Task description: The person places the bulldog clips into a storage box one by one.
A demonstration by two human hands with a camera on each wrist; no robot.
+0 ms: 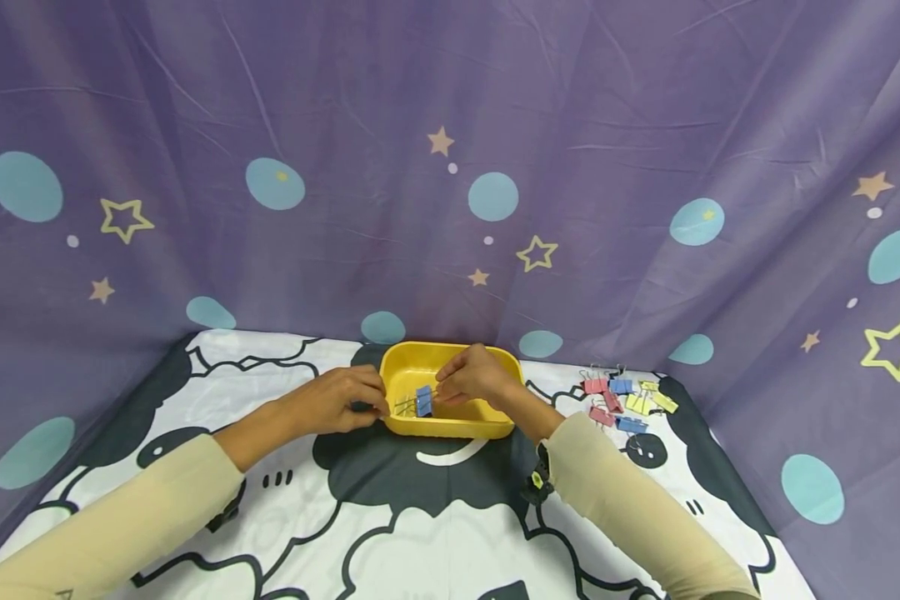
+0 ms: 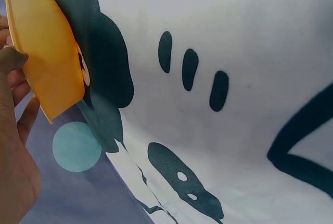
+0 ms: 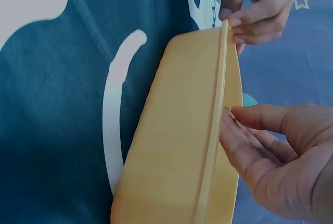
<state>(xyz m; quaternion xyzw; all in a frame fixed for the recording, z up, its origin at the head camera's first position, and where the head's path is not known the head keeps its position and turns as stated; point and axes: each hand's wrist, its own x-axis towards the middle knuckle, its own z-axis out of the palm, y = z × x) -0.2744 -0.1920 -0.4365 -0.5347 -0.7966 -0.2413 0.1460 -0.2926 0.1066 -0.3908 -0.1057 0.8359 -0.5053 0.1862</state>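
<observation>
Beige cloth covers your left forearm, one of two sleeves (image 1: 142, 508) in view, and leads to your left hand (image 1: 345, 400) at the left end of the tray. Its thumb lies against the outer wall and its fingers sit over the rim, pinching it. You have one yellow tray (image 1: 442, 428), set on the black-and-white tablecloth (image 1: 435, 554) in front of one purple curtain (image 1: 375, 150). Inside it, toward the left, you can count one blue clip (image 1: 423, 402); thin wires show just left of it, though you cannot tell whether they belong to a second one. Your right hand (image 1: 476, 377) reaches into the tray from the right, thumb and fingertips together on that clip's wire handle. Your two hands are apart, with the clip between them. Farther right, well apart from the tray, lies one loose pile: three red clips (image 1: 594, 386), two more blue clips (image 1: 621, 387) and at least two yellow clips (image 1: 637, 404), which overlap.
</observation>
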